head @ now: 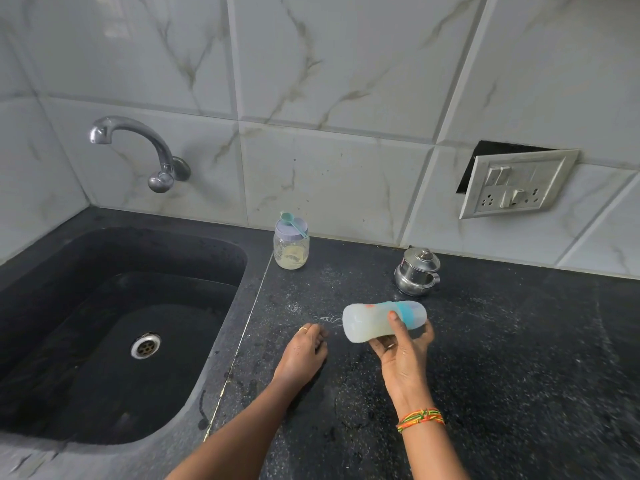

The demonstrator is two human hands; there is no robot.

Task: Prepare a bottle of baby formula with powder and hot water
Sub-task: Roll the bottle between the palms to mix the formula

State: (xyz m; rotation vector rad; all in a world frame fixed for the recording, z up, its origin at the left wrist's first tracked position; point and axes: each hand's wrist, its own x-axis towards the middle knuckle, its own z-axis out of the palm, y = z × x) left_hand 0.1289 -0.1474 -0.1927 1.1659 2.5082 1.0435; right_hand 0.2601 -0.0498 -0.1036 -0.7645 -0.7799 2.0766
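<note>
We noted right hand (403, 348) fingers gripping bottle (374, 322) sideways above counter (502, 358); left hand (304, 351) curled, empty, beside its base.

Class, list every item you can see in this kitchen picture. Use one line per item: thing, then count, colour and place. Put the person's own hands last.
Baby bottle: one, translucent white with a teal band, held sideways above the counter.
Powder jar: one, clear glass with a lilac lid, by the wall right of the sink.
Scoop: one, teal, lying on the jar's lid.
Steel pot: one, silver with a lid, on the counter behind the bottle.
Counter: one, black speckled.
Sink: one, black, at left.
Tap: one, chrome, on the wall above the sink.
Switch plate: one, white, hanging loose on the tiled wall.
Left hand: resting on the counter, ring on one finger.
Right hand: gripping the bottle, coloured threads at the wrist.
</note>
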